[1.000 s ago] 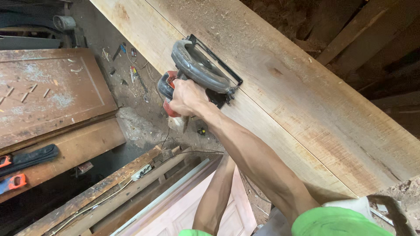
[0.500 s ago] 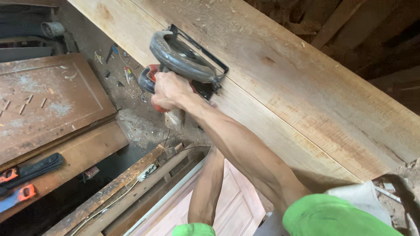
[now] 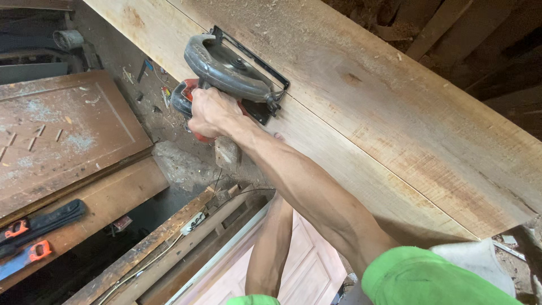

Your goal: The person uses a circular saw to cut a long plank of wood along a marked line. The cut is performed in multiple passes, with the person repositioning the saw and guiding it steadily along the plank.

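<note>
Your circular saw (image 3: 228,73) sits on the near edge of the wide pale plank (image 3: 361,96), toward its far left end, with its black base plate flat on the wood and the grey blade guard on top. A thin straight cut line runs along the plank from the saw toward the right. Your right hand (image 3: 210,112) has its grip closed tight around the saw's red and black handle, fingers wrapped fully round it. Your left hand is hidden: only the left forearm (image 3: 271,248) shows, rising under the plank, with what may be one fingertip at the plank's near edge, so you cannot tell how far that grip is open or what it touches.

You have one saw and one plank in hand. Below the plank lies one pale pink panelled door (image 3: 293,277), near and centre. To the left lies one brown panelled door (image 3: 62,130), flat and dusty. At the near left edge are two hand saws (image 3: 34,237) with orange on their handles, one just beside the other. Far left, small tools (image 3: 148,79) lie scattered on the dusty floor; you cannot count them surely. No containers show.
</note>
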